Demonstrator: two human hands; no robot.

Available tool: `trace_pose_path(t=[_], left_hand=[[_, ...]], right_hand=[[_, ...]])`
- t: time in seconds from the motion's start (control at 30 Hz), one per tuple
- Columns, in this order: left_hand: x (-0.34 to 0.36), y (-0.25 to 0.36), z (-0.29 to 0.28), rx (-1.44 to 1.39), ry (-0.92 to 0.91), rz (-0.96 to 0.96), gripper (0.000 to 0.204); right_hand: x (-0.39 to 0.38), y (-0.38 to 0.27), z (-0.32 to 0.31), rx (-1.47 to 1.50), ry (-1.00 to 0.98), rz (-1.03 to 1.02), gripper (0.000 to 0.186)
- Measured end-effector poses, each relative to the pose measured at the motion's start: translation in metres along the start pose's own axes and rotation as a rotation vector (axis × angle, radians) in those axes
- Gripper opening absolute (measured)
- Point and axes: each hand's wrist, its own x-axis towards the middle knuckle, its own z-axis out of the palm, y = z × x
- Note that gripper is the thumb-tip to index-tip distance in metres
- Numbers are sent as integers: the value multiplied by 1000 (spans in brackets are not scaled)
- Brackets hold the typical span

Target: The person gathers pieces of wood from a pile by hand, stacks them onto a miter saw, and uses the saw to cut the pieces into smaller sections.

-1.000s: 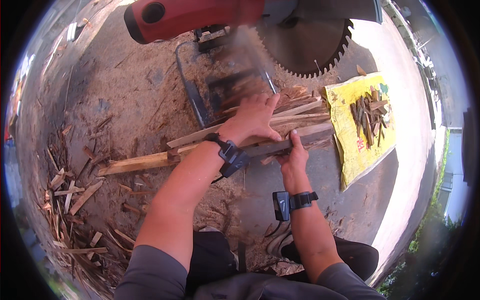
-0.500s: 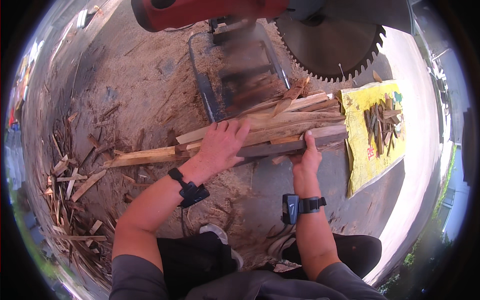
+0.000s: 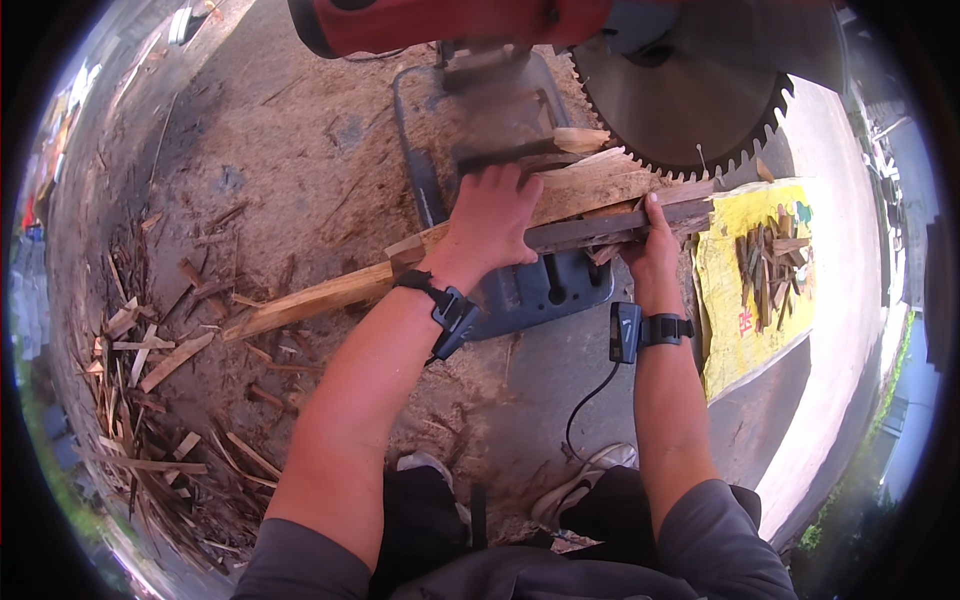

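A bundle of rough wood strips (image 3: 575, 195) lies across the dark saw base (image 3: 540, 295), its right end close under the toothed blade (image 3: 690, 105) of a red-bodied power saw (image 3: 460, 20). My left hand (image 3: 487, 218) presses over the bundle's middle, fingers on the far side and thumb on the near side. My right hand (image 3: 655, 250) grips the bundle near its right end, thumb on top; its other fingers are mostly hidden below the wood. One longer pale strip (image 3: 310, 300) sticks out to the left, past my left wrist.
On the right a yellow sack (image 3: 735, 345) lies flat with short wood pieces (image 3: 770, 260) on it. Loose splinters and offcuts (image 3: 150, 430) are heaped at the left. Sawdust (image 3: 290, 130) covers the ground beyond. My shoes (image 3: 585, 485) stand on this side of the saw base.
Both hands have moved forward and slightly right with the wood bundle, bringing it onto the saw base and nearer the blade. The base's near part now shows.
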Motion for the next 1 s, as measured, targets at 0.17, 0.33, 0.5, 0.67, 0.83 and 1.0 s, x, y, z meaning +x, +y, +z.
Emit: trace_pose_path(t=[0.17,0.33,0.5,0.67,0.83,1.0], left_hand=[[-5,13,2,61,-6,-46,92],[-16,27,9,298,97,123,105],[11,31,-5,169,127,151,112],[23,25,2,155,91,58,116],[26,28,8,114,24,-111,109],[15,27,6,37,-58,-134,110]], right_hand=[[9,4,-3,76,-38,12,49],[12,7,-11,36,-53,24,48],[10,0,-5,1,-58,-22,45],[4,6,3,9,63,-18,42],[7,8,-9,34,127,-76,42],[-1,14,-9,57,108,-99,43]])
